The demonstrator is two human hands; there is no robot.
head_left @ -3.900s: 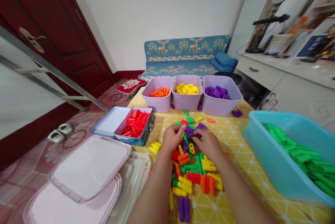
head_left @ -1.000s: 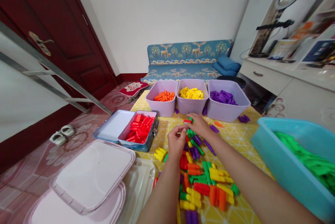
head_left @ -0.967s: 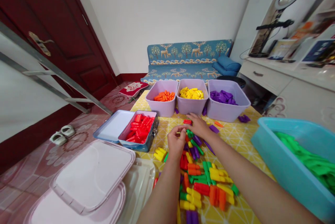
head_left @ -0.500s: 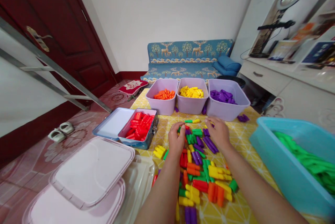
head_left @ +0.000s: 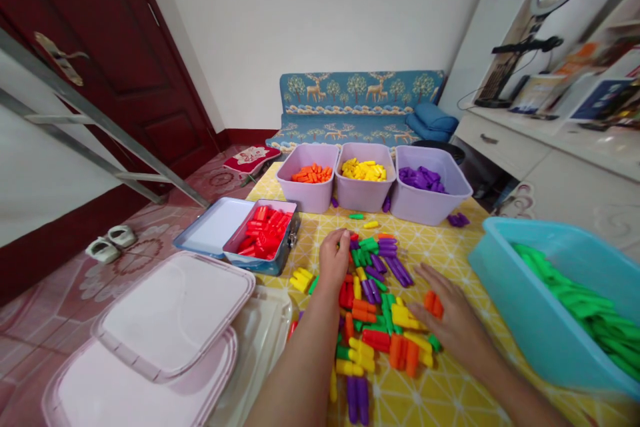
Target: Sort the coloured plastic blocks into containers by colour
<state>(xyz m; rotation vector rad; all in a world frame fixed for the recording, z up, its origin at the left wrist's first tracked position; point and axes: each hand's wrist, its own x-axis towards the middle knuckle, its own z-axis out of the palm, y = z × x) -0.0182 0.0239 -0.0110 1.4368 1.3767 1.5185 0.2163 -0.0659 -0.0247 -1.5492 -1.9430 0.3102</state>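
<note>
A mixed pile of bullet-shaped plastic pieces in several colours (head_left: pixel 376 341) lies on the yellow patterned tablecloth. At its far left edge, my left hand (head_left: pixel 334 259) is curled closed beside red and purple pieces; whatever its fingers hold is hidden. My right hand (head_left: pixel 457 314) is open, fingers spread, over the right side of the pile. Its thumb reaches close to a yellow cluster (head_left: pixel 403 316), and an orange pair (head_left: pixel 434 304) shows between thumb and fingers. Beyond the pile, a green piece (head_left: pixel 357 216) and a yellow piece (head_left: pixel 371 225) lie apart.
Three lilac bins at the back hold orange pieces (head_left: pixel 312 174), yellow pieces (head_left: pixel 364 170) and purple pieces (head_left: pixel 423 180). A tin box (head_left: pixel 283 255) of red pieces stands left, near stacked lids (head_left: pixel 177 320). On the right, a turquoise tub (head_left: pixel 530 320) holds green pieces.
My right hand has moved from the far side of the pile back toward me and to the right, its fingers spreading. The green and yellow pieces beyond the pile are now apart.
</note>
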